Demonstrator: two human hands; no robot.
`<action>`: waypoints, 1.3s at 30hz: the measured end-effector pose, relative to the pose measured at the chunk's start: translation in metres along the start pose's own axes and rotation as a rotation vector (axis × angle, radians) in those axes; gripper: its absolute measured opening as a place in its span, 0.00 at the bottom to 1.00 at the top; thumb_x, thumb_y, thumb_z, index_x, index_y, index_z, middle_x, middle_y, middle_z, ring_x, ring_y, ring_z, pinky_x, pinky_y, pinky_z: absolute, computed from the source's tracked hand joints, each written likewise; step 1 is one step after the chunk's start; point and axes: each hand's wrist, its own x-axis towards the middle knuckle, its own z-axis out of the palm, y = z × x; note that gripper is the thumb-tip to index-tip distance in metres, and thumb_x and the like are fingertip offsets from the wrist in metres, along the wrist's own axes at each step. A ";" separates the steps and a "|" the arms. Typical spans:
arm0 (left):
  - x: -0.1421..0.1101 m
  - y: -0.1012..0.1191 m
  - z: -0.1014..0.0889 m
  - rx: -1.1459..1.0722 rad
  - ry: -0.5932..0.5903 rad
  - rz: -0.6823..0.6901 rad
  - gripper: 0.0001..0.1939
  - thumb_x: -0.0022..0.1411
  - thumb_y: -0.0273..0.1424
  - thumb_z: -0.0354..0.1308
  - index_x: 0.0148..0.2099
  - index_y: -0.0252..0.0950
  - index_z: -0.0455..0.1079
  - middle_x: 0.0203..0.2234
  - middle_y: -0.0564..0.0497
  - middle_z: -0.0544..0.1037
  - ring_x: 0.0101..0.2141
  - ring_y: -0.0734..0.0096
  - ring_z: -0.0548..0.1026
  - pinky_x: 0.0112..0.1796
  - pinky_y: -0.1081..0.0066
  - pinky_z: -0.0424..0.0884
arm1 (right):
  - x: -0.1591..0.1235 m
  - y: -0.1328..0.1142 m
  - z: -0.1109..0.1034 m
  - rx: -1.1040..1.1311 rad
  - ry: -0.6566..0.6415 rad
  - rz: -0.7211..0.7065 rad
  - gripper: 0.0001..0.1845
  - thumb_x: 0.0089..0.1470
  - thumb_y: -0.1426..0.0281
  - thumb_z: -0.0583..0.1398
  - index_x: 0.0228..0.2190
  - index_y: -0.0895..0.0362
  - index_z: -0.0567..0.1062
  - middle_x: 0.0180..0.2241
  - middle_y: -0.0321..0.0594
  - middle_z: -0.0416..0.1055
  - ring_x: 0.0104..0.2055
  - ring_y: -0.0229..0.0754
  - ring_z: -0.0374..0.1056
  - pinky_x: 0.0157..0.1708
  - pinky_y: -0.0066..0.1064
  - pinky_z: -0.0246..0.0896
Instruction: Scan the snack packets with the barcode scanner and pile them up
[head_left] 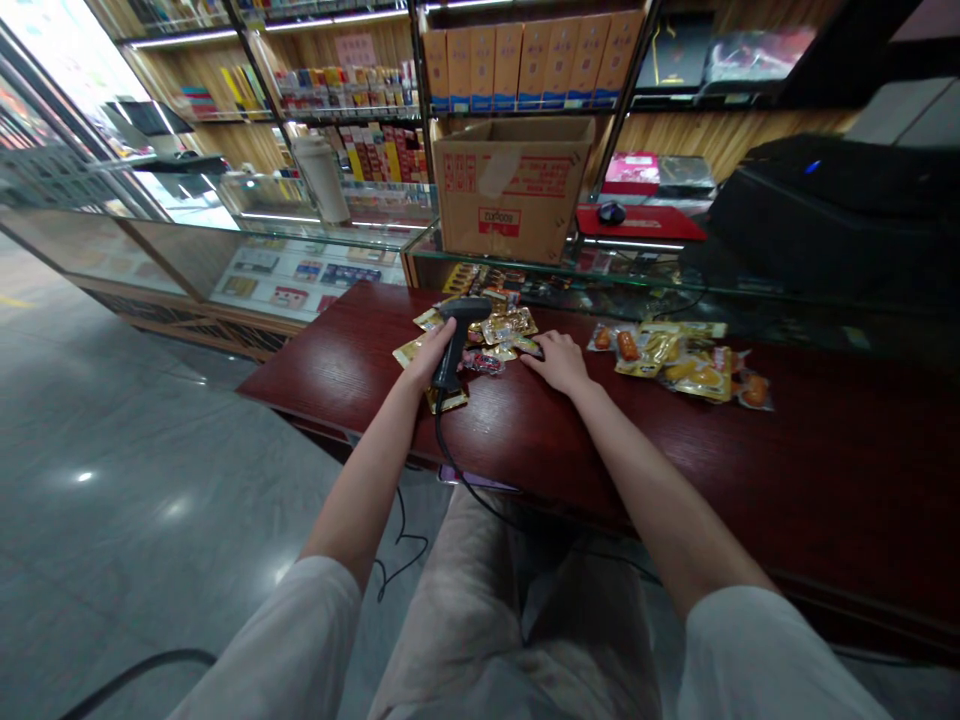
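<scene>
My left hand is wrapped around the handle of a black barcode scanner, its head above a pile of small snack packets. From the handle's lower end a black cable runs down past the table edge. At the right side of the pile, my right hand has its thumb and fingers closed on the edge of a small shiny snack packet. A dark red wrapped snack lies between the hands. Gold packets show partly beneath the scanner.
Another group of yellow packets and orange-brown wrapped snacks lies on the dark red table to the right. Behind stand a glass counter, an open cardboard box and a mouse. A phone shows at the table's front edge.
</scene>
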 end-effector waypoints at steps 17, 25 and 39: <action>-0.011 -0.002 0.006 0.008 -0.275 -0.098 0.27 0.66 0.51 0.54 0.47 0.30 0.75 0.20 0.48 0.76 0.17 0.72 0.70 0.18 0.74 0.64 | -0.006 -0.001 -0.010 0.368 0.256 -0.022 0.14 0.48 0.74 0.58 0.39 0.54 0.70 0.44 0.49 0.69 0.48 0.53 0.67 0.52 0.43 0.63; -0.018 -0.002 0.015 0.002 -0.410 -0.104 0.32 0.61 0.54 0.59 0.47 0.26 0.74 0.22 0.46 0.77 0.17 0.75 0.67 0.17 0.74 0.63 | -0.008 -0.010 -0.002 0.407 0.213 -0.081 0.18 0.50 0.70 0.61 0.45 0.55 0.68 0.47 0.50 0.66 0.52 0.53 0.65 0.55 0.45 0.62; -0.018 -0.006 0.023 0.031 -0.505 -0.022 0.34 0.57 0.58 0.60 0.43 0.27 0.74 0.17 0.52 0.69 0.15 0.77 0.63 0.18 0.74 0.61 | -0.009 -0.013 -0.004 0.388 0.187 -0.045 0.24 0.48 0.74 0.59 0.49 0.54 0.68 0.48 0.50 0.69 0.47 0.49 0.68 0.50 0.41 0.68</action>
